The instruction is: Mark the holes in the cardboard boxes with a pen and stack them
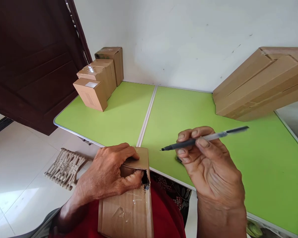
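My left hand (109,175) grips the top end of a small taped cardboard box (129,208) that rests in my lap against the near edge of the green table (169,112). My thumb presses into a torn opening in the box's flap. My right hand (208,165) hovers over the table to the right, fingers closed on a dark pen (203,138). The pen lies nearly level, its tip pointing left toward the box.
Three small cardboard boxes (99,79) stand in a row at the table's far left corner by the wall. A large flat carton (260,86) lies at the far right. A dark wooden door (32,59) and a woven stool (66,167) on the tiled floor are to the left.
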`<control>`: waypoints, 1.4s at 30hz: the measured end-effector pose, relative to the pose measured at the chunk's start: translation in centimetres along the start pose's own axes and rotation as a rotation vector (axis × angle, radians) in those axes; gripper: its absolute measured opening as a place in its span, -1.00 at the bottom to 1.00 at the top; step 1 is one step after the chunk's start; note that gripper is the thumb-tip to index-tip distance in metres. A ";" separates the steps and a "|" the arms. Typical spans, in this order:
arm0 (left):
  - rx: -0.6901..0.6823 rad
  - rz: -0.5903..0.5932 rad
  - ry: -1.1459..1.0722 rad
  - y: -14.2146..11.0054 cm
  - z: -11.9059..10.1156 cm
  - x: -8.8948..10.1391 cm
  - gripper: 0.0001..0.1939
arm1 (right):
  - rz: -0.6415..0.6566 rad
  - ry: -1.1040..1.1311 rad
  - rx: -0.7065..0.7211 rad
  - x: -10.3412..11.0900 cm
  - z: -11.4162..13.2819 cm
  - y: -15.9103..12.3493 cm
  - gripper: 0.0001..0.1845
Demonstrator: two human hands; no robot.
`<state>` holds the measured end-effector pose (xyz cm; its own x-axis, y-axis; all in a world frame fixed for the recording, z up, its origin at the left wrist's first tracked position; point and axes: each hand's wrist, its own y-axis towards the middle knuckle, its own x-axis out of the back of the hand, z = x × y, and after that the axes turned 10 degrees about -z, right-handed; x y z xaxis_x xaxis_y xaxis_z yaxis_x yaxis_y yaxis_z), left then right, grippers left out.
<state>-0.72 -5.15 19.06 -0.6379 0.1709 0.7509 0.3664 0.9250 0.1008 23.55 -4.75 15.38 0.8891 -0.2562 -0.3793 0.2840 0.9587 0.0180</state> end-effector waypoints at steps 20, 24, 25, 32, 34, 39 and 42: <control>-0.044 0.043 -0.019 0.2 -0.2 0.3 -0.48 | 0.229 0.097 -0.084 -1.6 -2.3 -1.8 -0.89; -0.077 0.045 -0.023 0.1 -0.1 0.3 -0.48 | 0.210 0.111 -0.082 -1.7 -2.2 -1.8 -0.88; -0.087 0.046 -0.025 0.1 0.0 0.3 -0.48 | 0.210 0.111 -0.084 -1.6 -2.2 -1.8 -0.89; -0.120 0.050 -0.014 0.2 0.3 0.1 -0.49 | 0.245 0.103 -0.077 -1.5 -2.7 -1.9 -0.89; -0.119 0.061 -0.017 0.2 0.3 0.1 -0.50 | 0.258 0.094 -0.085 -1.4 -2.8 -1.9 -0.89; -0.136 0.062 -0.038 0.0 0.3 0.1 -0.56 | 0.275 0.037 -0.106 -0.9 -3.2 -2.1 -0.88; -0.137 0.054 -0.049 0.0 0.3 0.0 -0.56 | 0.314 -0.094 -0.135 -0.6 -3.2 -2.4 -0.83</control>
<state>-0.95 -5.04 18.85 -0.6456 0.2387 0.7254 0.4880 0.8596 0.1514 21.16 -6.47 12.60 0.9565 0.0494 -0.2875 -0.0531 0.9986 -0.0049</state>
